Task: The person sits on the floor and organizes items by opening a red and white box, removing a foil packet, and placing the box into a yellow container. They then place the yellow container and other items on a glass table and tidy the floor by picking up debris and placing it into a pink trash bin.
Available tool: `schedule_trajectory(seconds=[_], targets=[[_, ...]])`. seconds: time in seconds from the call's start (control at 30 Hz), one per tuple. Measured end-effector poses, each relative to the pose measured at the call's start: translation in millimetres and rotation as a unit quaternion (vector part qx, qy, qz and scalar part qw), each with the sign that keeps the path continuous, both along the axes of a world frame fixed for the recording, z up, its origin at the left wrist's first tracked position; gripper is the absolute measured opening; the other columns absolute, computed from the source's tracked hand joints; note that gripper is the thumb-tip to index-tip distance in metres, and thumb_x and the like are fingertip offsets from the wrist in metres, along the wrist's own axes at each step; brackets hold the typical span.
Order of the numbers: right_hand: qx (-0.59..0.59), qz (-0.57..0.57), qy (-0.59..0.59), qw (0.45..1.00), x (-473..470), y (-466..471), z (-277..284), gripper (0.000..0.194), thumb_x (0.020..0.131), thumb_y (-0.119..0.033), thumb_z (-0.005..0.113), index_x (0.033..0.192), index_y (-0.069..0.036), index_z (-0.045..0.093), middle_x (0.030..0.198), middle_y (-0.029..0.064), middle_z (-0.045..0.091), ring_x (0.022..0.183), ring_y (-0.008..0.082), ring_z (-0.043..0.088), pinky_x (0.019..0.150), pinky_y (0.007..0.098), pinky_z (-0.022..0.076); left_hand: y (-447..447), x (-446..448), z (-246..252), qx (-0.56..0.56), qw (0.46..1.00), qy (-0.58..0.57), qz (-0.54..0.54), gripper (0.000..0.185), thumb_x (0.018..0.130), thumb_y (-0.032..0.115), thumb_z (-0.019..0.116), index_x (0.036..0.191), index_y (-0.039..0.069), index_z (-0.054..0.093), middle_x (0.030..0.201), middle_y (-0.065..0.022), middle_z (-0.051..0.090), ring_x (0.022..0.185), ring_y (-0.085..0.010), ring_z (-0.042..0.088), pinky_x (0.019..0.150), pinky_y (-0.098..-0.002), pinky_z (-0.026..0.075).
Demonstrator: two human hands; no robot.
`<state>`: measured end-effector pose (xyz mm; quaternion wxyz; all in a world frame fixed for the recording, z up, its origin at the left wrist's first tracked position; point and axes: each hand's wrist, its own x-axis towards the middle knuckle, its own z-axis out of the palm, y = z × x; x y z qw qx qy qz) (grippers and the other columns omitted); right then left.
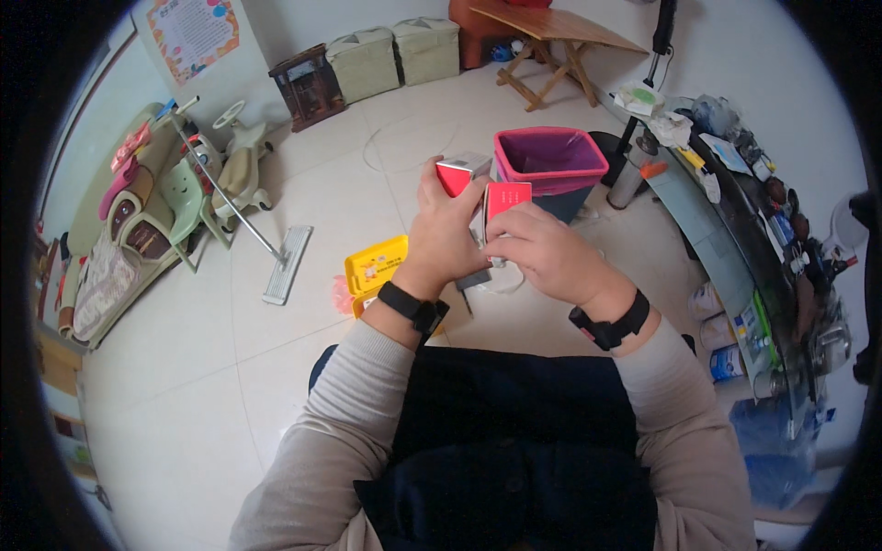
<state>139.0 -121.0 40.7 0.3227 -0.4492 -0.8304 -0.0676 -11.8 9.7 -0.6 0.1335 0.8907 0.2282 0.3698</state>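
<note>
Both hands are raised side by side over the floor in front of my lap. In my left hand (444,231) is a small red and silver box (460,175), gripped between thumb and fingers. Just right of it, a second red piece of packaging (508,200) bearing white writing stands upright, with the fingers of my right hand (551,251) around its lower part. Whether the two red pieces are joined cannot be told. My fingers hide their lower portions. An open yellow case (375,265) with writing inside its lid lies on the floor below my left wrist.
Beyond my hands stands a trash bin (551,186) with a pink rim and bag. A flat mop (286,265) leans against the sofa (138,186) at left, near a green child's chair (187,200). On the right runs a cluttered glass-topped table (696,227). A folding wooden table (558,34) is farther back.
</note>
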Motion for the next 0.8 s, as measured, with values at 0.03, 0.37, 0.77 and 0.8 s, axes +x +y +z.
schedule_trajectory(seconds=[0.03, 0.37, 0.77, 0.8], targets=[[0.013, -0.012, 0.004, 1.000, 3.3, 0.7, 0.4, 0.015, 0.083, -0.004, 0.061, 0.097, -0.002, 0.068, 0.110, 0.0098, 0.066, 0.106, 0.0307, 0.061, 0.093, 0.0386, 0.0510, -2.1, 0.6, -1.2, 0.005, 1.000, -0.009, -0.008, 0.086, 0.057, 0.030, 0.090, 0.136, 0.021, 0.058, 0.149, -0.0379, 0.030, 0.138, -0.0602, 0.032, 0.101, -0.0546, 0.051], [0.015, -0.050, 0.067, 0.996, 1.1, -5.8, 5.6, 0.014, 0.086, -0.005, 0.063, 0.099, -0.004, 0.067, 0.105, 0.0119, 0.064, 0.100, 0.0324, 0.062, 0.088, 0.0401, 0.0516, -4.9, 9.3, -5.3, -0.021, 0.999, 0.033, -0.028, 0.086, 0.057, 0.027, 0.089, 0.137, 0.022, 0.056, 0.150, -0.0358, 0.029, 0.138, -0.0596, 0.032, 0.099, -0.0544, 0.052], [0.066, -0.006, 0.130, 0.989, -12.1, -4.3, 12.0, 0.021, 0.081, 0.002, 0.071, 0.099, -0.006, 0.065, 0.104, 0.0105, 0.063, 0.103, 0.0321, 0.062, 0.091, 0.0398, 0.0518, 7.9, 4.1, -7.9, 0.003, 0.993, -0.069, -0.098, 0.092, 0.055, 0.040, 0.092, 0.136, 0.014, 0.057, 0.130, -0.0156, 0.064, 0.130, -0.0559, 0.033, 0.117, -0.0624, 0.025], [0.087, -0.026, 0.143, 0.986, -12.8, -2.0, 10.3, 0.020, 0.081, 0.002, 0.071, 0.099, -0.006, 0.065, 0.104, 0.0111, 0.063, 0.103, 0.0322, 0.062, 0.090, 0.0392, 0.0520, 8.3, 5.3, -9.7, 0.009, 0.994, -0.070, -0.089, 0.090, 0.056, 0.041, 0.091, 0.135, 0.013, 0.058, 0.129, -0.0160, 0.064, 0.130, -0.0548, 0.033, 0.117, -0.0620, 0.025]])
